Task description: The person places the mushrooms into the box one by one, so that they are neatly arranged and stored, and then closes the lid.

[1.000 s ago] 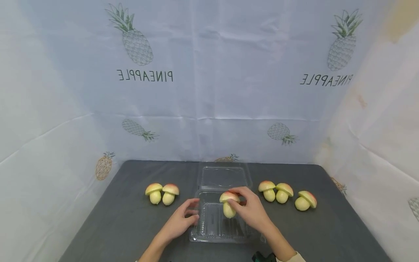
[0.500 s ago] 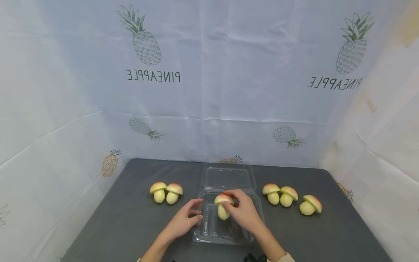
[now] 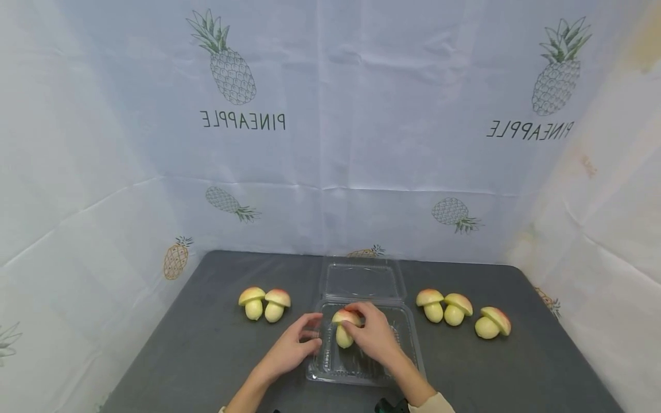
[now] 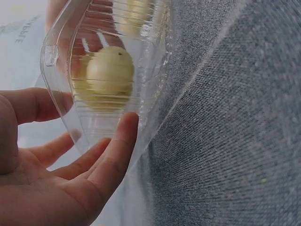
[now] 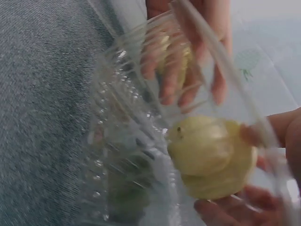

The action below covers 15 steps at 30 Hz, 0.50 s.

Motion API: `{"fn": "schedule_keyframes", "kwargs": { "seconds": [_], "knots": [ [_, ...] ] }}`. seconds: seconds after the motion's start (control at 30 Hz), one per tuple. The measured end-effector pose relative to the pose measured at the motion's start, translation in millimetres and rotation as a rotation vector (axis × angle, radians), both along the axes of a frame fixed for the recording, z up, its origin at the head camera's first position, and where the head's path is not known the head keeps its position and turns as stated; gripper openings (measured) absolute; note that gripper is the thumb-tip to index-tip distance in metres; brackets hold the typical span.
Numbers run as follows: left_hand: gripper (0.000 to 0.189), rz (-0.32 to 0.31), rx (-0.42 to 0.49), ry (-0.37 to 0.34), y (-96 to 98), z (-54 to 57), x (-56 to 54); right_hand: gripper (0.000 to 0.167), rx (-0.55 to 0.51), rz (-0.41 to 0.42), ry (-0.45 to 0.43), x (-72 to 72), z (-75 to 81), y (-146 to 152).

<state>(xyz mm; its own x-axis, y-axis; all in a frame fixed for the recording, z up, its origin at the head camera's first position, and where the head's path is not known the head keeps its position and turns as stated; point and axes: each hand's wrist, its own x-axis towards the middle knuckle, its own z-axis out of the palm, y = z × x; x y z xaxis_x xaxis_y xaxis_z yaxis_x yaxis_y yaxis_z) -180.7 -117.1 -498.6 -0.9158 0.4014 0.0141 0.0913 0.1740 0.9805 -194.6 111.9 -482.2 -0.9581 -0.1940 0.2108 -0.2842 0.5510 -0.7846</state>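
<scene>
Inside the clear tray (image 3: 356, 381), the right hand (image 3: 376, 337) and the mushroom (image 3: 343, 338) it pinches take up the left and middle; the right part of the floor offers room, though the right forearm crosses the near right corner. The left hand (image 3: 290, 348) bars the left side, the tray's wall standing between its fingers and the mushroom. Behind, the opened lid (image 3: 361, 281) reaches back to the hanging cloth (image 3: 330, 143). Bare worktop (image 3: 490, 373) leaves passage between the tray and the left pair of mushrooms (image 3: 277, 305), and a narrower lane before the right-hand pair (image 3: 432, 308).
</scene>
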Motion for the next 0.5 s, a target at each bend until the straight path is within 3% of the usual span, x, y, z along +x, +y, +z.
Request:
{"fn": "schedule_keyframes", "kwargs": {
  "seconds": [0.5],
  "knots": [
    [0.056, -0.026, -0.027, -0.016, -1.8, -0.1, -0.8, 0.033, 0.04, 0.039, 0.004, -3.4, -4.8, -11]
  ]
}}
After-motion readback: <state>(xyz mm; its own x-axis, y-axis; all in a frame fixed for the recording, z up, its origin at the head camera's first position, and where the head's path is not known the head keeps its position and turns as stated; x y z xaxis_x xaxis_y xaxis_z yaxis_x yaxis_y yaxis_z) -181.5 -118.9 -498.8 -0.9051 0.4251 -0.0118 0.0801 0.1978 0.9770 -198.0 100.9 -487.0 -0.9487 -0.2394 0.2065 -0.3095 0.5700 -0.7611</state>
